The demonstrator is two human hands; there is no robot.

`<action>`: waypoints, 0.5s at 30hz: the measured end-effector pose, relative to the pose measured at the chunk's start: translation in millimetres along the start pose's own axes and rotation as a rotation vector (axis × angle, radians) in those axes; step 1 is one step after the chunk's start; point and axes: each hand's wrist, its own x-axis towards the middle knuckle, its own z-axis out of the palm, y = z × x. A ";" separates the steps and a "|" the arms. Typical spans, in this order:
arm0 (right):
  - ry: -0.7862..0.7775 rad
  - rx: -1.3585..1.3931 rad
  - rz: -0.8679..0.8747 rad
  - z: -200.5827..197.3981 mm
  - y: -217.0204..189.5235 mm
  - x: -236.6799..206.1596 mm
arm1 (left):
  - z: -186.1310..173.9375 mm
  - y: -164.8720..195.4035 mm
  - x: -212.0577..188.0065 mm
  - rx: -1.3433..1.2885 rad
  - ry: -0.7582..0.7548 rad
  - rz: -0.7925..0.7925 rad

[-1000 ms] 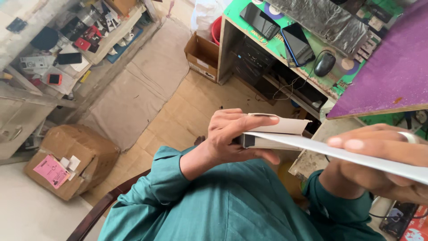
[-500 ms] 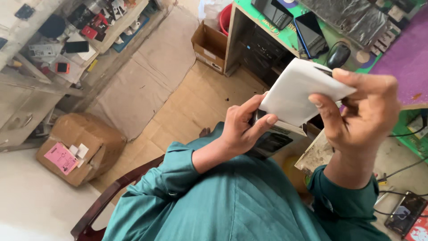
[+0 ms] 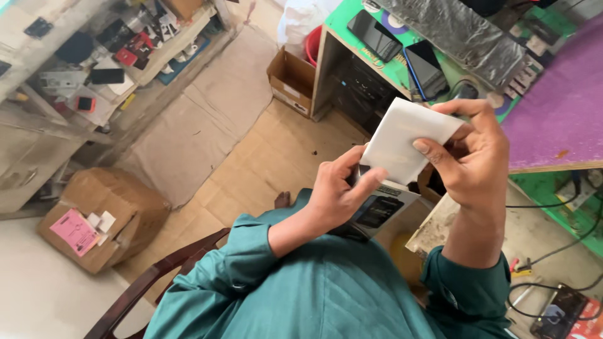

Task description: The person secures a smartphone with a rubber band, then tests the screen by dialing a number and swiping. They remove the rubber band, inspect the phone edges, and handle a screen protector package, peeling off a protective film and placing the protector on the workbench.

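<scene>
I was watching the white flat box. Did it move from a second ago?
Yes. The white flat box was lying edge-on, low over the person's lap. Now the right hand has tipped it up and raised it toward the green desk, its face showing.

Views: one, worn on my head | Facing: steeply down over my chest and lap | Range: close to my left hand and right hand | Background: floor, green desk | Shared area: n/a, single view

White flat box lid: plain, tilted, raised above lap. Box base: dark printed face, angled, just beneath the lid, partly hidden.
</scene>
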 end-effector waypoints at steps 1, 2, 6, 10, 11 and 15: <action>-0.016 0.007 -0.007 -2.3 0.4 0.9 | 0.7 0.3 1.0 0.032 -0.023 -0.009; -0.015 -0.001 -0.014 -3.7 1.2 1.7 | 0.7 0.1 2.1 0.009 -0.020 -0.008; -0.044 -0.217 -0.009 8.5 11.8 2.0 | -1.2 -6.8 3.1 -0.132 0.046 0.022; -0.193 -0.401 0.059 18.9 16.1 6.6 | -3.1 -18.3 6.9 -0.104 0.088 -0.010; -0.232 -0.420 -0.058 20.9 16.5 7.1 | -2.8 -20.5 7.3 -0.121 0.097 0.002; -0.278 -0.501 -0.364 38.1 22.2 5.4 | -6.8 -26.1 10.7 -0.151 0.149 -0.010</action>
